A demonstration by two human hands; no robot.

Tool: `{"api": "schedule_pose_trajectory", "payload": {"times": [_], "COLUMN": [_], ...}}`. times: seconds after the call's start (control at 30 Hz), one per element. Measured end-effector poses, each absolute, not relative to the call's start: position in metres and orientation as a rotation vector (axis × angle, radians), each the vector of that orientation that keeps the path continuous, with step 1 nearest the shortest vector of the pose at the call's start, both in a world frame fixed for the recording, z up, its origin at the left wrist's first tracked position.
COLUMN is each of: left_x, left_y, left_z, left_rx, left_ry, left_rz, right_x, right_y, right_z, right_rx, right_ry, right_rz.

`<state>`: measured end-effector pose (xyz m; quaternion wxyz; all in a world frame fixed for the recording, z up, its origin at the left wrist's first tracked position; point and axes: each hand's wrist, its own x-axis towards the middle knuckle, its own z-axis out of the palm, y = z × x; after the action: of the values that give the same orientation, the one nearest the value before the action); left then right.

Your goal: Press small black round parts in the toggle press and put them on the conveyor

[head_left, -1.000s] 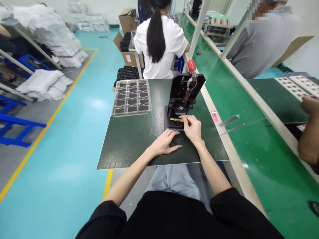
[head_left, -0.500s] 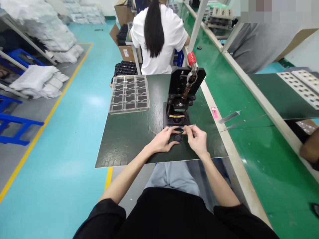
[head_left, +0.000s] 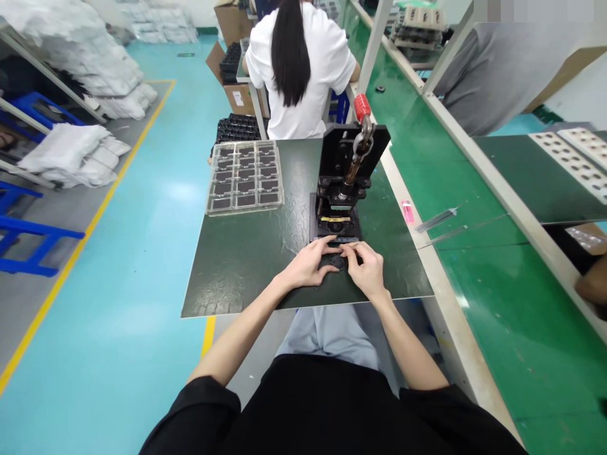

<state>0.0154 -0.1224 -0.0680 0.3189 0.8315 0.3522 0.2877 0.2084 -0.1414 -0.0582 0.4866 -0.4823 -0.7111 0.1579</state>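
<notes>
The small black round part [head_left: 338, 261] lies on the green table [head_left: 246, 253] between both hands, just in front of the black press [head_left: 336, 161]. It looks round — no clear long side. The left hand [head_left: 309, 264] curves around its left side, thumb and fingers spread; I can't tell if they grip. The right hand [head_left: 370, 268] is just as near, its fingertips pressed together by the right edge — what they pinch is too small to tell.
</notes>
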Motion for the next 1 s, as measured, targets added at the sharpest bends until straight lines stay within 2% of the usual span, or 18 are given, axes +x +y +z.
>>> {"api": "schedule_pose_trajectory", "payload": {"times": [0.7,1.0], "left_x": [0.019,0.04], "left_y": [-0.127,-0.134], "left_z": [-0.062,-0.061], "left_rx": [2.102,2.053], "left_ry": [0.943,1.268], "left_rz": [0.77,0.769], "right_x": [0.208,0.21], "right_y": [-0.143,-0.146], "right_z": [-0.057,-0.058], "right_rx": [-1.204,-1.261], "right_ry": [-1.691,-1.577], "right_rz": [0.403,0.398]}}
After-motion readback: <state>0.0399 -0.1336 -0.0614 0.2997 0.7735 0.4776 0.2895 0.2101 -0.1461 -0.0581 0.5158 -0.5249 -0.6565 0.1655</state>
